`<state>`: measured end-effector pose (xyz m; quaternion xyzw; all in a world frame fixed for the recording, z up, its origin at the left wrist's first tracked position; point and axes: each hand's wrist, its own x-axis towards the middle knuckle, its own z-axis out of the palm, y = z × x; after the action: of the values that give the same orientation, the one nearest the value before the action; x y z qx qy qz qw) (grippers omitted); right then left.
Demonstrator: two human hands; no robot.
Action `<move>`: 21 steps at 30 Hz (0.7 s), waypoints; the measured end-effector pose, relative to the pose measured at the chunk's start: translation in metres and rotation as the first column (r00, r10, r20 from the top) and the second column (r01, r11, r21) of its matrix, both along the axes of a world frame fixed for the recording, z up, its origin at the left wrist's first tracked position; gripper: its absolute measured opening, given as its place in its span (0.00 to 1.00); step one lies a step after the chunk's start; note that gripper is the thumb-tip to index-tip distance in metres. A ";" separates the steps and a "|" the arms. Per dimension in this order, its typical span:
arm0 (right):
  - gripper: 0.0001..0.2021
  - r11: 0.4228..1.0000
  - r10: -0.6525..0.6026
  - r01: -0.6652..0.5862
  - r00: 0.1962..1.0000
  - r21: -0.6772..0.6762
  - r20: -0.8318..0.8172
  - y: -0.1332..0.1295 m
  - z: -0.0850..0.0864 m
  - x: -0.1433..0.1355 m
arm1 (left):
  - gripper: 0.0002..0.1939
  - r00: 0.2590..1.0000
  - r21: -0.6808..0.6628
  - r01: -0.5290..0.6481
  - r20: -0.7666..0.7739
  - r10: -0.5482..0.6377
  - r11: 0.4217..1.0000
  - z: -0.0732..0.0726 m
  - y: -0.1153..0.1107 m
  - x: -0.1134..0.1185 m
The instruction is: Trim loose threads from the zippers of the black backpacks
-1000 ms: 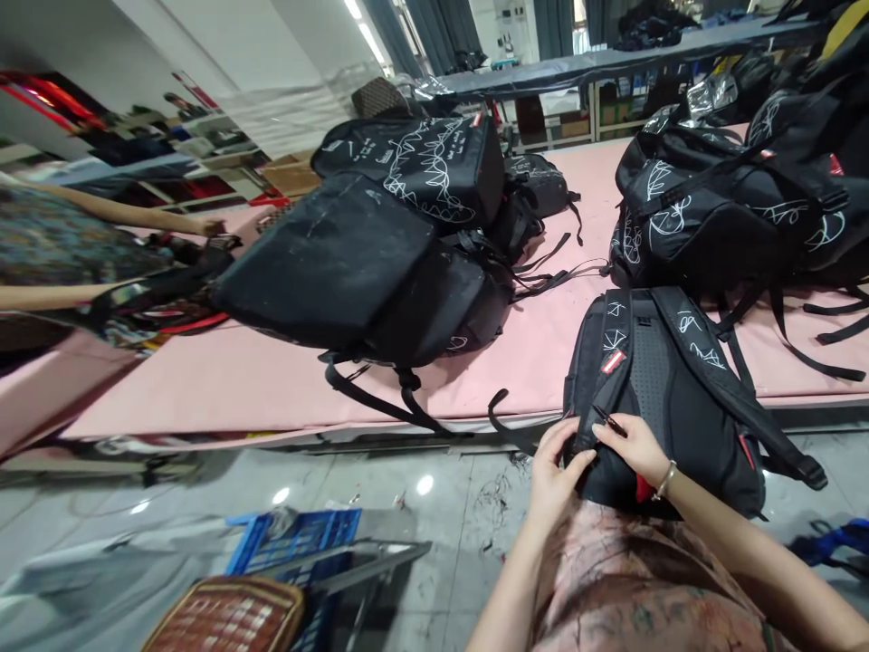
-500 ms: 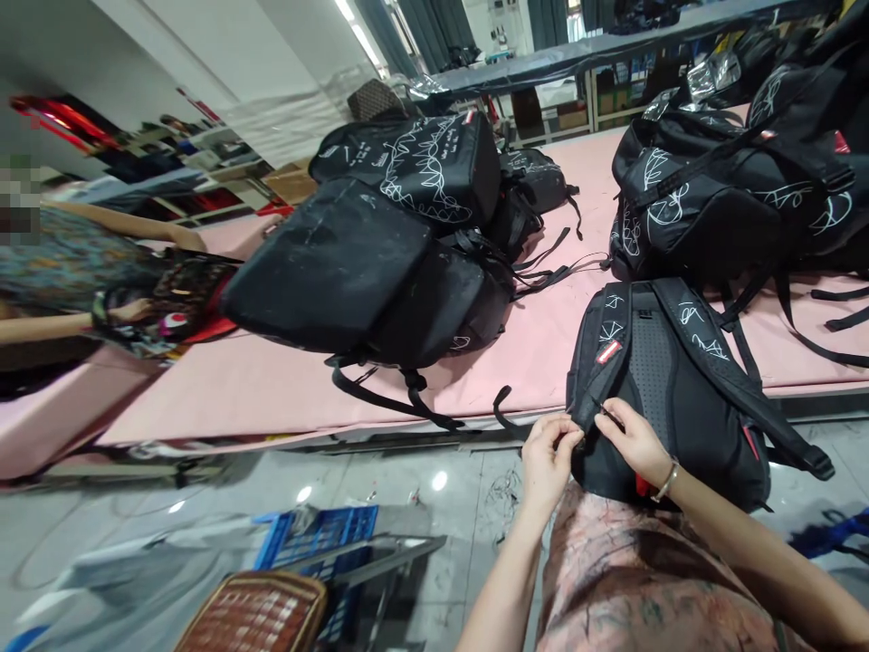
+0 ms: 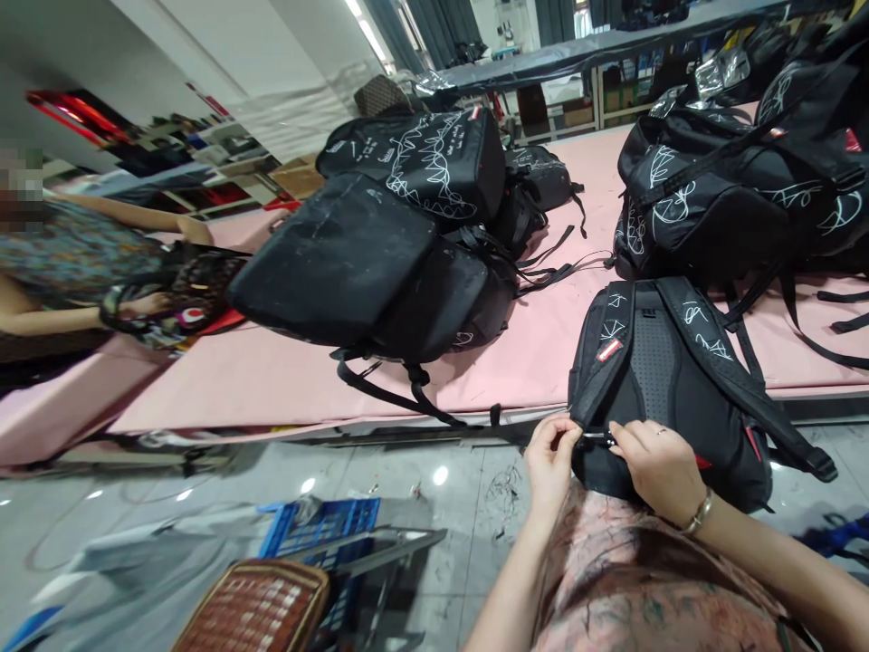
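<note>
A black backpack rests with its padded back and shoulder straps facing up, its upper part on the pink table and its lower end against my lap. My left hand is closed in a pinch on the webbing strap at the pack's lower left. Between thumb and fingers, my right hand grips a slim black-and-silver tool. Its shiny tip points left, close to my left fingertips; its exact kind is too small to make out.
More black backpacks lie piled at centre left, others at the right on the pink table. A co-worker handles a patterned bag at far left. Below stand a blue crate and a brown woven seat.
My right hand has moved slightly down and right and turned over, with the tool now lying level beside my left fingers. My left hand keeps its pinch in nearly the same place.
</note>
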<state>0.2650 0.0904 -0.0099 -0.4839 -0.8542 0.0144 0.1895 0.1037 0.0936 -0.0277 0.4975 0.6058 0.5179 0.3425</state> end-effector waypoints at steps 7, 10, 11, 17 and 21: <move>0.09 0.999 -0.011 0.011 1.000 0.036 -0.003 0.000 -0.003 -0.003 | 0.05 0.989 -0.040 -0.077 0.121 0.081 0.996 -0.003 -0.001 0.004; 0.11 1.000 -0.013 0.015 0.996 0.027 -0.090 0.003 -0.007 -0.001 | 0.06 0.934 -0.131 -0.080 0.337 0.120 0.988 -0.007 0.001 0.004; 0.11 1.000 -0.017 0.020 0.994 0.024 -0.109 0.004 -0.007 0.000 | 0.07 0.912 -0.151 -0.082 0.388 0.135 0.985 -0.008 0.001 0.004; 0.11 0.999 0.033 -0.032 0.996 0.015 -0.087 0.010 -0.009 -0.003 | 0.08 0.859 -0.183 -0.123 0.473 0.197 0.975 -0.013 0.002 0.004; 0.10 0.999 0.033 -0.032 0.998 0.030 -0.052 0.012 -0.011 -0.009 | 0.08 0.886 -0.152 -0.131 0.425 0.184 0.980 -0.015 0.001 0.006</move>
<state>0.2564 0.1023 -0.0207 -0.4667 -0.8568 0.0177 0.2185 0.1095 0.0942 -0.0428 0.2963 0.5817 0.6054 0.4554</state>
